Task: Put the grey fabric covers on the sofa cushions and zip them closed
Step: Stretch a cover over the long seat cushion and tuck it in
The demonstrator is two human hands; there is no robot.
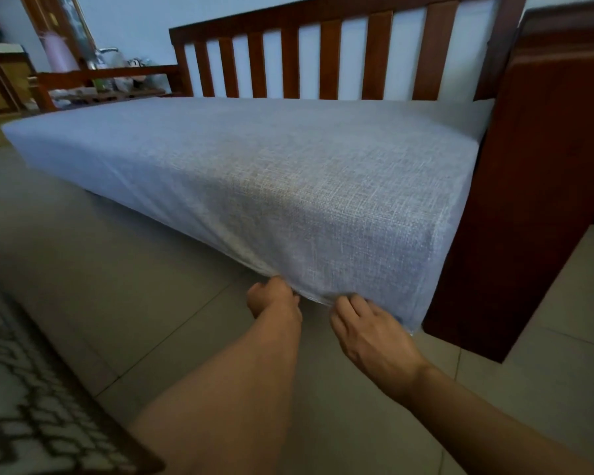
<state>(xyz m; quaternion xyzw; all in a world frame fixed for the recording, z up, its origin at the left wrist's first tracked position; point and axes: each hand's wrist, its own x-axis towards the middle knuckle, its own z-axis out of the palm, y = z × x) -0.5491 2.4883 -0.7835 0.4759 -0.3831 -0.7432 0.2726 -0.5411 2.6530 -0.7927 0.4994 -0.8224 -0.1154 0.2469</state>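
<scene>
Two bare forearms reach in from the bottom edge toward the lower front edge of a long seat cushion [240, 159]. Left hand [273, 298]: fingers curled under the hem of the grey fabric cover [323, 234], gripping the fabric where it gathers into fine radiating creases. Right hand [367, 329]: back of the hand toward the camera, fingers bent and pinching the same hem just beside the left hand, close to the cushion's near right corner. Whether a zip lies along this edge cannot be told; a thin pale line shows at the hem between the hands and the corner.

Cover: woven, grey with a bluish cast, drawn smooth over the whole top face and front face of the cushion. Cushion: lying lengthwise on the sofa frame [535, 186], its right end against the dark reddish-brown wooden side panel, its left end projecting toward the room. Behind it rises the slatted wooden backrest [323, 53], with a pale wall visible between the slats.

Floor [151, 303]: large pale tiles with thin dark joints. Patterned rug [31, 406]: lower left corner, pale ground with a dark lattice motif, well apart from the hands. Far left background: a low wooden rack [93, 84] bearing blurred small items that cannot be identified.
</scene>
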